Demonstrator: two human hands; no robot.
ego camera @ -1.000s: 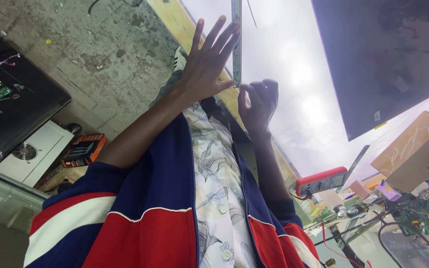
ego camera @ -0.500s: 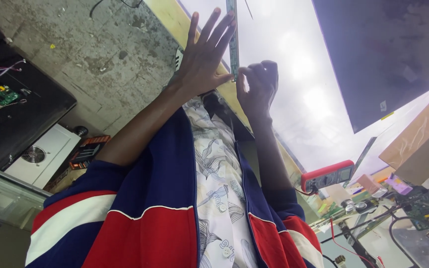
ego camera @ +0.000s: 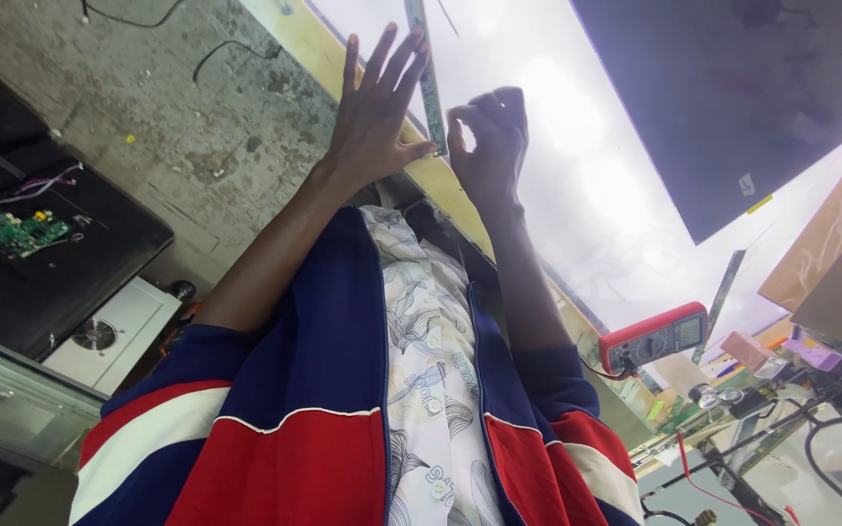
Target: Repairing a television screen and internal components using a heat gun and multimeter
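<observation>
A thin green strip lies along a bright white lit panel. My left hand rests flat beside it on the panel's yellowish edge, fingers spread, with the thumb tip touching the strip's near end. My right hand is curled on the other side of the strip, its fingertips pinching that same near end. Both forearms reach out from blue, red and white jacket sleeves over a patterned shirt.
A red multimeter lies to the right near tools and wires. A dark panel leans at the top right, with a cardboard box below it. At left are a green circuit board on a black casing and a white fan unit.
Both hands have shifted a little farther from my body along the strip. The right hand's fingers have closed in on the strip's end. The view has tilted slightly.
</observation>
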